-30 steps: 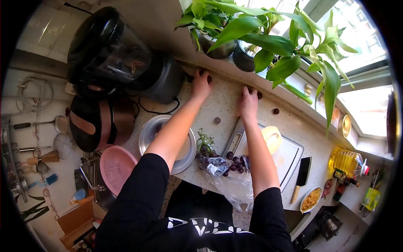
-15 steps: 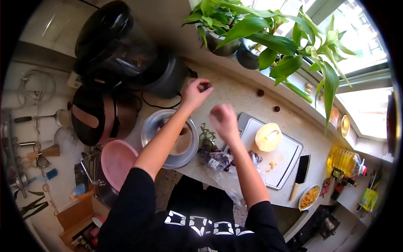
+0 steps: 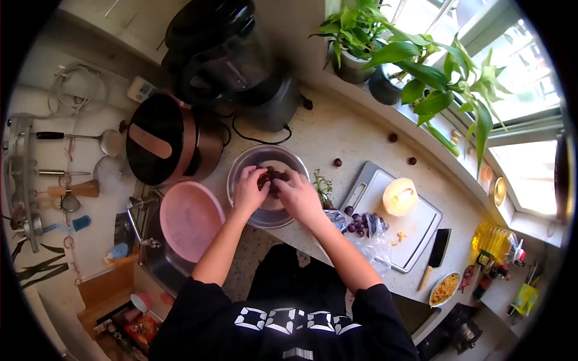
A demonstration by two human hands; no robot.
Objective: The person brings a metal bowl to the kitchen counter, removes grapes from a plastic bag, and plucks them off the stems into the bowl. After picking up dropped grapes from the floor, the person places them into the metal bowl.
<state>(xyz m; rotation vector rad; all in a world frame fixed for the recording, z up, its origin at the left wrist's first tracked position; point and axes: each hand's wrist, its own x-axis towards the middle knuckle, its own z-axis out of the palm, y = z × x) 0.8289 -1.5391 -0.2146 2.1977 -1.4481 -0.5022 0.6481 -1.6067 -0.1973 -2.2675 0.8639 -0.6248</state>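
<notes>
Both of my hands are inside a metal bowl [image 3: 237,163] with cloudy liquid at its bottom. My left hand [image 3: 249,194] reaches in from the left, fingers curled around dark grapes [image 3: 272,178]. From the right, my right hand [image 3: 300,194] closes its fingers on the same cluster, so the grapes sit between the two hands. Some fingertips are hidden among them. Just right of the bowl lie a green grape stem [image 3: 323,186] and more purple grapes [image 3: 359,224] in a clear plastic bag [image 3: 374,251].
A cutting board [image 3: 415,237] carries a peeled pale melon [image 3: 400,197]. A cleaver [image 3: 435,256] lies beside it. Single grapes [image 3: 337,162] dot the counter. A pink basin [image 3: 189,219] stands over the sink, left of the bowl. A blender [image 3: 259,99] and a rice cooker [image 3: 171,138] stand behind.
Both hands have come down into the bowl; the left was above the counter holding a dark grape, the right was blurred beside the bowl. The view has shifted slightly.
</notes>
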